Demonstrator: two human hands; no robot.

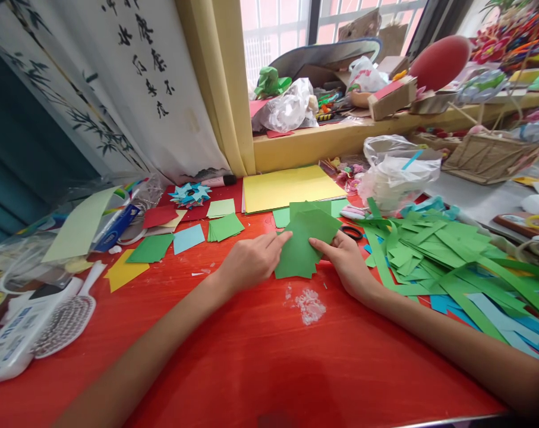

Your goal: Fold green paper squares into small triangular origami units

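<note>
Several green paper squares (307, 238) are fanned out between my two hands, a little above the red table. My left hand (257, 261) is closed, its thumb and fingers pinching the left edge of the sheets. On the right edge, my right hand (347, 264) grips the same paper with its thumb on top. Light green squares (281, 217) lie partly hidden behind the held sheets. Black scissor handles (352, 232) show just beyond my right hand. Left of my hands rest a stack of green squares (226, 227) and a light blue square (189, 239).
A heap of green paper strips (434, 249) covers the table's right side. Yellow sheets (291, 189) lie at the back beside a white plastic bag (398, 178). A hairbrush (68, 318) is at left. Clear scraps (311, 306) dot the red table (233, 368).
</note>
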